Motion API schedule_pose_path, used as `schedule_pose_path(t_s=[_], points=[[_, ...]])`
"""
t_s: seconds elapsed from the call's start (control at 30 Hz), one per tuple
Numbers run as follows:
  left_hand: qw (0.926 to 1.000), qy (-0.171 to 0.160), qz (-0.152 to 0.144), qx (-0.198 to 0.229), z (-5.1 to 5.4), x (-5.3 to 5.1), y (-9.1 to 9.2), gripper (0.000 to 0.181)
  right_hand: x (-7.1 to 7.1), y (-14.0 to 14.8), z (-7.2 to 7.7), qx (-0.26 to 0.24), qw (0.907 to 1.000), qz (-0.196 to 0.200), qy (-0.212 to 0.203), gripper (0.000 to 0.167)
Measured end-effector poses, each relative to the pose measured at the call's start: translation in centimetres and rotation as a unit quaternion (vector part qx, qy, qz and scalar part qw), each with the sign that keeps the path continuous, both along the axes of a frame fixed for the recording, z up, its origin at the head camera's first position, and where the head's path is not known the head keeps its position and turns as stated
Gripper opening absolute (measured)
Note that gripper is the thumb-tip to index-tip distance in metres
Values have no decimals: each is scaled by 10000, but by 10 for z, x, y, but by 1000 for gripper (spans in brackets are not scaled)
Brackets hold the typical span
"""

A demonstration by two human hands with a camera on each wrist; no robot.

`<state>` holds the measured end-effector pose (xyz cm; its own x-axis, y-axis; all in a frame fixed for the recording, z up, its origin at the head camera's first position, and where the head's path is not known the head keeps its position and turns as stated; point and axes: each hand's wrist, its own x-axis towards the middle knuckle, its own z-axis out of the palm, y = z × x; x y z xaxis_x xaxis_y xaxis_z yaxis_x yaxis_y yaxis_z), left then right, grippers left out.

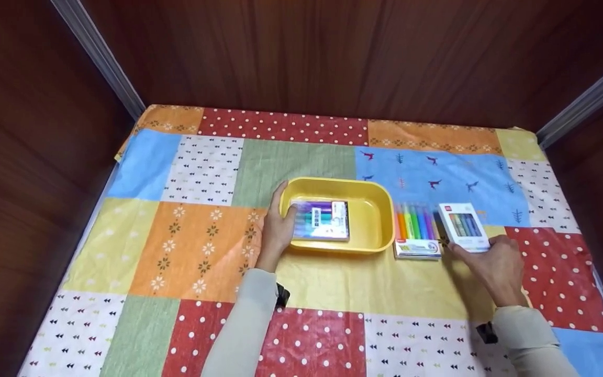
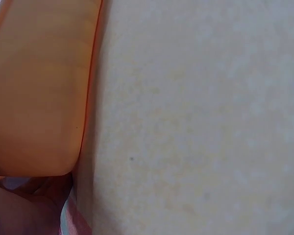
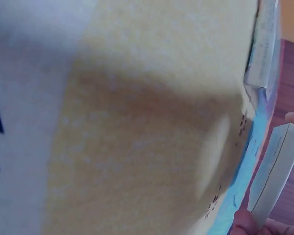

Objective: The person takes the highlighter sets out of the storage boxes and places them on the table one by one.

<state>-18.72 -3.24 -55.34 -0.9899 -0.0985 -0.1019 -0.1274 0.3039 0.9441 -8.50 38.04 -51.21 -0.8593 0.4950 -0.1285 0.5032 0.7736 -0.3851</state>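
My left hand (image 1: 278,230) grips the left end of a yellow plastic basin (image 1: 372,217), thumb over the rim and fingers along the outside. The left wrist view shows the basin's long wall (image 2: 39,88) close up. Inside it, at the left, lies a clear pack of purple and teal pens (image 1: 320,221). My right hand (image 1: 499,269) holds a white box (image 1: 471,242) with a window of coloured sticks, pinched by its edges in the right wrist view. Just left of that box, a pack of bright markers (image 1: 417,246) lies on the cloth.
A patchwork tablecloth (image 1: 202,230) covers the table. Dark wood-look panels (image 1: 280,57) stand at the back and both sides, with metal strips (image 1: 105,57) in the corners.
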Motion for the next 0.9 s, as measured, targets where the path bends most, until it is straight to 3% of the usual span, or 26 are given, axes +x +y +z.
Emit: schedule_pose_path(t_s=[0.43,0.7,0.9], points=[[9999,-63,-84,65,3,0,3,64,-1,-3,-9,-38,9988,-4,-486,95],[9999,-65,-95,28,4,-1,1,66,-3,-9,-15,-173,9951,-131,-969,107],[9999,-140,-27,-43,3,0,0,66,-4,-10,-14,-116,9937,28,-1110,110]])
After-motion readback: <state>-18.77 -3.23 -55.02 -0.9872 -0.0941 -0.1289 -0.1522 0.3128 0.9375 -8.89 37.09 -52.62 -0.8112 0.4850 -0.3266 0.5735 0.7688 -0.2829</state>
